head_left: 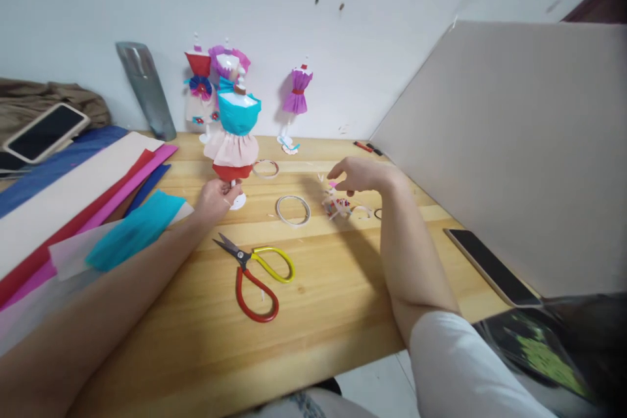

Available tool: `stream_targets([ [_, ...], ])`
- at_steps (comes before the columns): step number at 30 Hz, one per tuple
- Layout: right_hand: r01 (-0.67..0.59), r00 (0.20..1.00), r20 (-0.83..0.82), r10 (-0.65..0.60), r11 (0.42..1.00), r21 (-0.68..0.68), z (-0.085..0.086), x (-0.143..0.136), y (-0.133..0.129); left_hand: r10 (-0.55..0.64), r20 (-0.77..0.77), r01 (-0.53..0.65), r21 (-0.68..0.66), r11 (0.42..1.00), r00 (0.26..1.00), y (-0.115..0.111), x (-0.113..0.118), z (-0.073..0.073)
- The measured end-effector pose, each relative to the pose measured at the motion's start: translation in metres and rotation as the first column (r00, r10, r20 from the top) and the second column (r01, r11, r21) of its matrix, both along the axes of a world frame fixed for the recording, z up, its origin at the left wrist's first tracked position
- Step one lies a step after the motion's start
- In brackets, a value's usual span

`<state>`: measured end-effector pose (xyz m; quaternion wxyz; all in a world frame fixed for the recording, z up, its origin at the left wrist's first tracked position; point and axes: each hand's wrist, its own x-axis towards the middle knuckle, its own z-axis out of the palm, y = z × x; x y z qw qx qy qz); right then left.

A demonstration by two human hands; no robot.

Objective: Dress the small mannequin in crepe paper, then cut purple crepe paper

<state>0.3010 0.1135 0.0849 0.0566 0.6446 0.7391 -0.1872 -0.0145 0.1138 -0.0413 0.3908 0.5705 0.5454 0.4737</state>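
My left hand is closed around the thin white stem of a miniature dress form, just above its round base. The form stands upright in a turquoise paper top, a pale pink ruffled skirt and a red layer beneath. My right hand hovers with bent, parted fingers over a small pile of decorations, partly hiding it; nothing shows in its grasp. Between the hands lies a roll of white tape. Scissors with one red and one yellow handle rest nearer to me, blades pointing left.
Other dressed forms, one in red and blue and one in purple, stand by the wall. Crepe paper sheets, a phone and a grey bottle are left. Another phone lies right, beside a white partition.
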Motion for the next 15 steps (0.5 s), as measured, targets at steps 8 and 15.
stream_targets([
  [8, -0.026, 0.540, -0.775, 0.329, 0.927, 0.375, -0.020, -0.080, 0.007, -0.001, -0.095, 0.003, 0.022, 1.000, 0.996, -0.001, -0.005, -0.007],
  [15, -0.088, 0.334, -0.846, 0.415, 0.908, 0.410, -0.021, -0.150, 0.026, -0.030, -0.136, 0.033, 0.016, 0.999, 0.990, -0.007, -0.007, 0.000],
])
